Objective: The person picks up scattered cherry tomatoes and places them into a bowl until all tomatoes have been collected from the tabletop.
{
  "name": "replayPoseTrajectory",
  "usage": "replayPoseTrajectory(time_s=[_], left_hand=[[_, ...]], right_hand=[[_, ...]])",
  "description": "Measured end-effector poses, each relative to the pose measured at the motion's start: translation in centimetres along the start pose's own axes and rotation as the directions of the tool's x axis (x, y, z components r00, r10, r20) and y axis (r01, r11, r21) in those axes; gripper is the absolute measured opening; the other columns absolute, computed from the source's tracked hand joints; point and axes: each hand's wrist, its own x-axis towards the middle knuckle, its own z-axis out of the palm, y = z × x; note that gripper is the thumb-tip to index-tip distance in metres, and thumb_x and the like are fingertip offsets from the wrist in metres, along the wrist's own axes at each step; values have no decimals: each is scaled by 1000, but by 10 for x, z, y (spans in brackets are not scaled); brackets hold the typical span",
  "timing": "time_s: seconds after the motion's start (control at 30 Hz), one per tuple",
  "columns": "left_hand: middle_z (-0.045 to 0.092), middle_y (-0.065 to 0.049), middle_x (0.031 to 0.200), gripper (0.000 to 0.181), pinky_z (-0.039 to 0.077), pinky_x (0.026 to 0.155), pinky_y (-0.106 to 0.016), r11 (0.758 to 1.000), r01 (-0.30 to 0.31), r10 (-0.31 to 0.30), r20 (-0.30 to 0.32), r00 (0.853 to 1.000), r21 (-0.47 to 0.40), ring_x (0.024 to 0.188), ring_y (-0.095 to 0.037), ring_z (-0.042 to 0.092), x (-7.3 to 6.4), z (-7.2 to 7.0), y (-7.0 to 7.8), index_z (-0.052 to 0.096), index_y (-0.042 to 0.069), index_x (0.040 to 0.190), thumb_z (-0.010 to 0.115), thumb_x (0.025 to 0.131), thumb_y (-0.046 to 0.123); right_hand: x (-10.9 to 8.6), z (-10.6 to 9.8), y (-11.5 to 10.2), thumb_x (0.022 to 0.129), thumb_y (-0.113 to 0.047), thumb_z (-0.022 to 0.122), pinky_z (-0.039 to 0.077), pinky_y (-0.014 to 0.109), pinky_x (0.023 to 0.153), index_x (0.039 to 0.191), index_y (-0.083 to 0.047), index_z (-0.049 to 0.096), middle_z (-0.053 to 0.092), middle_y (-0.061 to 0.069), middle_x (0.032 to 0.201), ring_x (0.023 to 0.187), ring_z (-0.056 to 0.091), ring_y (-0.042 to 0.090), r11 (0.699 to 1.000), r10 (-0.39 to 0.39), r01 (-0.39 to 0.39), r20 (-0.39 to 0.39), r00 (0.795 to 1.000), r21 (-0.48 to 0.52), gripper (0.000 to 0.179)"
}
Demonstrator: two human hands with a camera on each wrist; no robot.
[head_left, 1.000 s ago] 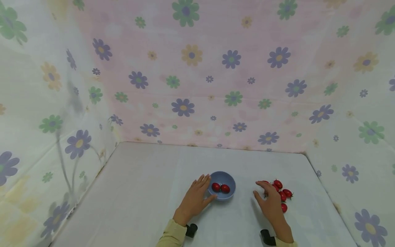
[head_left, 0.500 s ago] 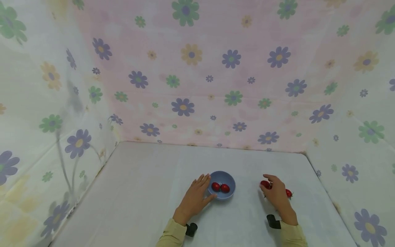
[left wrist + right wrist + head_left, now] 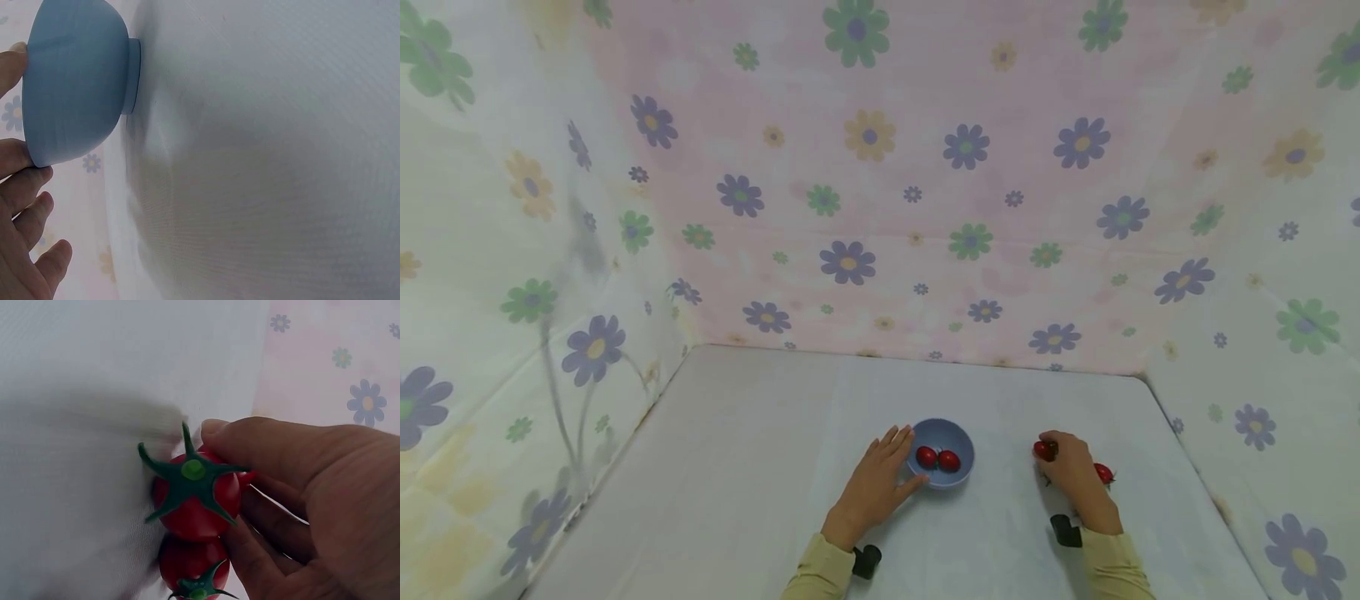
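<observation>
A small blue bowl point(image 3: 942, 432) stands on the white tabletop with two red cherry tomatoes point(image 3: 949, 461) inside. My left hand point(image 3: 871, 485) rests at its left side, fingers extended; the left wrist view has thumb and fingertips touching the rim of the bowl point(image 3: 78, 87). To the right, my right hand point(image 3: 1072, 473) pinches a cherry tomato point(image 3: 1044, 450) between thumb and fingers, low over the table. In the right wrist view, a cherry tomato point(image 3: 194, 515) with a green star-shaped stem partly covers the pinched one, and another tomato point(image 3: 184, 556) lies below it.
Past the right hand's outer edge shows a cherry tomato point(image 3: 1102, 473); the hand hides others of that pile. Flower-printed cloth walls point(image 3: 880, 217) enclose the back and both sides of the white table point(image 3: 760, 467).
My right hand has moved slightly right, over the pile, and closed its thumb and fingers on a cherry tomato. The left hand and bowl have stayed in place.
</observation>
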Motion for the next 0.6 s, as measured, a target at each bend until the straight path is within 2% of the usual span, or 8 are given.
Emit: replayPoseTrajectory(time_s=[0.4, 0.6], left_hand=[[36, -10, 164, 74, 28, 123, -52, 1000, 12, -12, 10, 1000, -1, 154, -30, 29, -1, -1, 2, 41, 3, 155, 59, 100, 50], [36, -10, 164, 74, 28, 123, -52, 1000, 12, -12, 10, 1000, -4, 154, -30, 29, -1, -1, 1, 41, 3, 155, 59, 100, 50]], right_hand=[[1, 5, 2, 88, 1, 73, 48, 64, 102, 128, 11, 60, 60, 33, 128, 119, 55, 49, 1000, 11, -11, 4, 1000, 7, 43], [0, 4, 2, 89, 1, 72, 49, 63, 101, 128, 11, 61, 61, 32, 126, 116, 57, 46, 999, -13, 14, -19, 1000, 34, 42]])
